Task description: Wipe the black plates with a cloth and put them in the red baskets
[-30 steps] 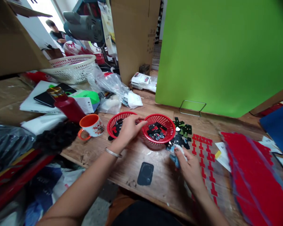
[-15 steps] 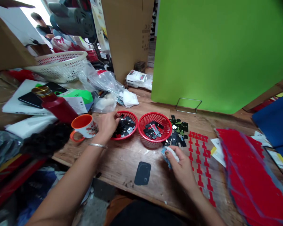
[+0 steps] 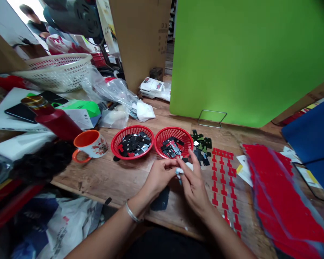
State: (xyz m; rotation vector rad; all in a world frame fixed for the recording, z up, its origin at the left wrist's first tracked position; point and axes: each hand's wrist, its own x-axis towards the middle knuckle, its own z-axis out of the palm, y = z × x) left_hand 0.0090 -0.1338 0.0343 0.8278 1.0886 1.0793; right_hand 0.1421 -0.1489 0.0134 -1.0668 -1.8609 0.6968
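My left hand [image 3: 157, 176] and my right hand [image 3: 196, 190] meet over the front of the wooden table. In the right hand is a crumpled white and blue cloth [image 3: 179, 171]. The left thumb and fingers pinch together against it; whatever they hold is hidden. Just beyond stand two red plastic baskets, the left basket [image 3: 113, 147] and the right basket [image 3: 190, 138], both with flat black metal pieces [image 3: 135, 143] inside. Some pieces in them carry red. A dark rounded pad [image 3: 161, 202] lies partly under my hands. More black pieces [image 3: 202, 142] are heaped right of the baskets.
Rows of red T-shaped pieces [image 3: 223, 180] lie at the right, beside red sheets [image 3: 280, 190] in plastic. An orange-rimmed mug [image 3: 97, 147] and a red bottle [image 3: 56, 120] stand left. A green panel [image 3: 240, 64] rises behind, with a wire stand [image 3: 212, 125] before it. A person stands far left.
My left hand has left the left basket and moved right, to the cloth in my right hand. The right hand has shifted slightly, its fingers now pointing up. The view has turned slightly.
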